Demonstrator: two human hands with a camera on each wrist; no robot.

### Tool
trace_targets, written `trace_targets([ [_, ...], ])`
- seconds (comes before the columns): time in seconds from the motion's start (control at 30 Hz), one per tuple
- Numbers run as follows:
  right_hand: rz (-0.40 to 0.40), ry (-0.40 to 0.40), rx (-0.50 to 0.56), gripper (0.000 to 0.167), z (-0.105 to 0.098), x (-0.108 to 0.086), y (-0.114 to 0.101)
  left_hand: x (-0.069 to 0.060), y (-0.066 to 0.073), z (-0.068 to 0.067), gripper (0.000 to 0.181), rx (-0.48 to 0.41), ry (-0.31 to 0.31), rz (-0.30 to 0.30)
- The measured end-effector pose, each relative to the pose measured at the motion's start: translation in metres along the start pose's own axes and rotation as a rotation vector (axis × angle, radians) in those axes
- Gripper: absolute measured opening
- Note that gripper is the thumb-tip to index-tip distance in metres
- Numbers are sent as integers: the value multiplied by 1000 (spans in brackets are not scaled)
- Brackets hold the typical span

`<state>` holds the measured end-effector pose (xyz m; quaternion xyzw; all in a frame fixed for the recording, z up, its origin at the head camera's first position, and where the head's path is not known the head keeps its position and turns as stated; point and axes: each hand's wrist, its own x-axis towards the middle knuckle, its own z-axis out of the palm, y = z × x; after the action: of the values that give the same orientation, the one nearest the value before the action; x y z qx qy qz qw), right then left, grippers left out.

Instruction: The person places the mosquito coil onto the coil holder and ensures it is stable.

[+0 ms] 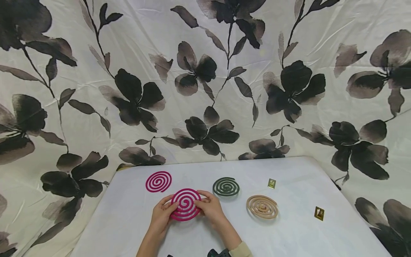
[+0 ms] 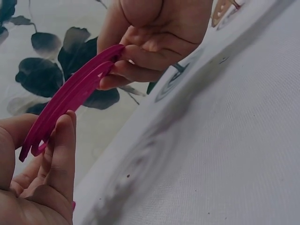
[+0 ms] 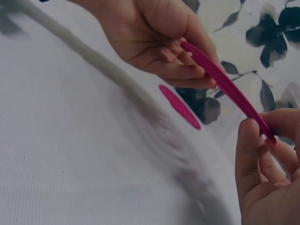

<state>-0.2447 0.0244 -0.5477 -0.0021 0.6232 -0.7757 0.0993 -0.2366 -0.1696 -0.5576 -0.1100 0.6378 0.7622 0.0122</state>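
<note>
In the head view a pink mosquito coil (image 1: pixel 186 219) is held up above the table, its spiral facing the camera. My left hand (image 1: pixel 160 215) pinches its left edge, and my right hand (image 1: pixel 212 210) pinches the right edge, thumbs on the near face. Seen edge-on in the left wrist view, the pink coil (image 2: pixel 65 98) shows turns standing slightly apart. Its shadow falls on the white tabletop below. Another pink coil (image 1: pixel 158 182) lies behind my left hand. A green coil (image 1: pixel 226 187) lies beyond my right hand, with a tan coil (image 1: pixel 262 207) farther right.
Two small gold-coloured metal pieces (image 1: pixel 272 183) lie on the right part of the white table (image 1: pixel 289 239). A floral cloth (image 1: pixel 205 107) hangs behind the table's far edge. Dark objects (image 1: pixel 219 253) show at the bottom edge by the right sleeve.
</note>
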Motion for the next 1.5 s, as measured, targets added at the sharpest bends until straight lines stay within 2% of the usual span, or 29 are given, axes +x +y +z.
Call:
trace_targets([
  [0.07, -2, 2, 0, 44, 0, -5, -7, 0, -1, 1, 50, -3, 0, -7],
  [0.17, 5, 10, -1, 44, -3, -4, -6, 1, -2, 3, 49, -4, -7, -11],
  [0.3, 12, 23, -8, 46, -8, 2, 6, 1, -4, 5, 50, -3, -22, -4],
  [0.4, 14, 28, -13, 46, -11, 2, 5, 1, -5, 7, 52, -2, -31, 6],
  [1.5, -4, 52, 17, 47, -31, -4, -7, 4, 0, 29, 53, -3, -92, 3],
])
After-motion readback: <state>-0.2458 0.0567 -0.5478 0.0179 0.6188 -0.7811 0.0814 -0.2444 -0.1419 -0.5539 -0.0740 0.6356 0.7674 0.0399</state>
